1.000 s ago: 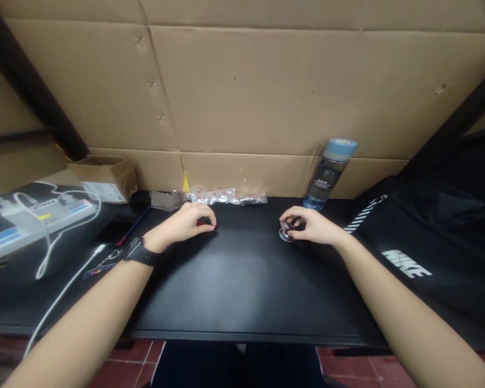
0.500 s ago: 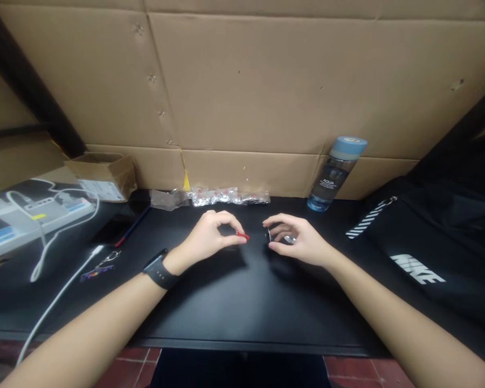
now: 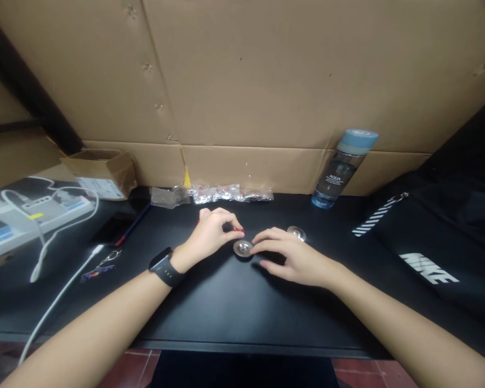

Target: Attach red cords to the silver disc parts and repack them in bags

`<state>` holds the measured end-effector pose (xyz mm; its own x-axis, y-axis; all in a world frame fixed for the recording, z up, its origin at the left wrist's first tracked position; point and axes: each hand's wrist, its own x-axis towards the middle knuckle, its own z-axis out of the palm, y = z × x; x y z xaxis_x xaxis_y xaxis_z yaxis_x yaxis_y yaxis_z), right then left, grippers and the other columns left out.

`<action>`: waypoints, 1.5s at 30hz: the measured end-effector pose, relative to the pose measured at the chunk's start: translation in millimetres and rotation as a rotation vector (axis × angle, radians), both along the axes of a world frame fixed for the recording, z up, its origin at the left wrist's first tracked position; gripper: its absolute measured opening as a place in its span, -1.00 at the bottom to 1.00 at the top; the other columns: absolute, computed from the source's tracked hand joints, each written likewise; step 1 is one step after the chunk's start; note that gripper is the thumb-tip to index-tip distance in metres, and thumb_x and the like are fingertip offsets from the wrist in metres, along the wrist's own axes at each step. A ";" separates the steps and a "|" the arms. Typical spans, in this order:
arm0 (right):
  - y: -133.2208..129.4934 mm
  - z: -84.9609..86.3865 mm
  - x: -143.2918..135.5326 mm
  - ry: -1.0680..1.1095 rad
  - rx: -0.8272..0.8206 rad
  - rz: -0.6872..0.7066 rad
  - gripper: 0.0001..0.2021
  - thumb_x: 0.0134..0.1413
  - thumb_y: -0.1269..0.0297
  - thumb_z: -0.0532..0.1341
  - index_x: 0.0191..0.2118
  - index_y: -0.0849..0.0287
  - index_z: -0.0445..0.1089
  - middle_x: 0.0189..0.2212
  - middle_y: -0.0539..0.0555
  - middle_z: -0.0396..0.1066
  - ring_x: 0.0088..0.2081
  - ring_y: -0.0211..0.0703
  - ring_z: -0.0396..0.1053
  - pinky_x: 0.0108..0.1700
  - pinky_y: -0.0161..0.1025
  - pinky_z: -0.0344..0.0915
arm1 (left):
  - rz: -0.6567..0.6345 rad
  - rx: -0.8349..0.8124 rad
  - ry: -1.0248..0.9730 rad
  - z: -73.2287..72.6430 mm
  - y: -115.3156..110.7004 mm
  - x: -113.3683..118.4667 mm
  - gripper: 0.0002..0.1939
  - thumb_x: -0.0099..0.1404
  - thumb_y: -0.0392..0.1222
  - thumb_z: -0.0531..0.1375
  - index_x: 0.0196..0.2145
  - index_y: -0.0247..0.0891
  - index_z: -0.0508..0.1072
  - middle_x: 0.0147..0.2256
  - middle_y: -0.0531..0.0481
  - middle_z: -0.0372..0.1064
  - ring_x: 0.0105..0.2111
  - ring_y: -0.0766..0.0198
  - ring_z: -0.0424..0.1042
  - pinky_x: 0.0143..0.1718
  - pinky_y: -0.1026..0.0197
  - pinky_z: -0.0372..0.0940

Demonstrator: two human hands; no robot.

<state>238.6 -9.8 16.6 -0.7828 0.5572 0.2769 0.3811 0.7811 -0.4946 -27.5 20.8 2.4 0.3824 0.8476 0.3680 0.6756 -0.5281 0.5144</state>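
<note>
My left hand [image 3: 216, 231], with a dark watch [image 3: 166, 267] on the wrist, pinches a small red piece [image 3: 236, 229] between thumb and fingertips; most of it is hidden. A round silver metal disc [image 3: 241, 248] with a raised centre lies on the black table just below those fingertips. My right hand [image 3: 286, 253] has its fingers apart, one fingertip at the disc's right edge and the thumb clear of it. Partly behind the right hand is a second, similar metal disc [image 3: 297, 233].
Clear plastic packets [image 3: 216, 194] with silvery contents line the cardboard wall. A water bottle [image 3: 339, 170] leans at the back right, beside a black bag [image 3: 424, 242]. On the left are a power strip [image 3: 36, 215], a cardboard box [image 3: 105, 172], a phone [image 3: 113, 227] and a keyring [image 3: 101, 269].
My right hand has put the disc it held down on the table and moved slightly left, its grip loosened. My left hand keeps the red piece. The view has shifted slightly.
</note>
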 end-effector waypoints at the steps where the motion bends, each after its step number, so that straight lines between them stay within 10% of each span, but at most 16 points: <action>1: -1.1 -2.6 -1.6 -0.042 0.021 -0.010 -0.64 0.29 0.32 0.30 0.17 -0.05 0.48 0.18 0.11 0.43 0.17 0.02 0.37 0.20 -0.01 0.32 | 0.005 0.001 0.003 1.2 1.5 -3.1 -0.87 0.27 -0.06 0.44 -0.36 -0.09 0.61 -0.24 0.15 0.64 -0.09 0.13 0.51 0.08 -0.01 0.01; 11: 11.7 -10.0 -3.1 -0.151 0.054 -0.140 -0.74 0.19 0.00 0.42 -0.28 0.09 0.54 0.03 0.10 0.58 0.08 0.11 0.43 0.12 0.07 0.12 | 0.020 -0.041 -0.026 10.5 4.7 -15.6 -0.88 0.25 -0.10 0.45 -0.36 -0.13 0.62 -0.28 0.09 0.63 -0.25 0.18 0.53 -0.03 0.08 0.17; 20: 17.2 -4.3 8.4 -0.154 -0.037 -0.214 -0.47 0.13 0.07 0.46 0.18 0.00 0.41 0.12 0.12 0.53 0.11 0.13 0.42 0.14 0.07 0.16 | -0.223 -0.061 0.201 0.5 10.4 -18.9 -0.94 0.29 -0.07 0.43 -0.26 -0.01 0.66 -0.21 0.13 0.64 -0.09 0.14 0.53 0.05 0.04 -0.02; 45: 23.5 -15.7 7.5 0.257 0.036 -0.062 -0.87 0.00 0.36 0.44 -0.27 0.09 0.58 -0.13 0.10 0.41 -0.19 -0.11 0.53 -0.09 -0.12 0.53 | -0.245 0.029 0.234 0.4 1.8 -13.9 -0.88 0.49 -0.17 0.20 -0.23 -0.15 0.51 -0.22 0.04 0.55 -0.12 0.18 0.44 -0.04 0.09 -0.04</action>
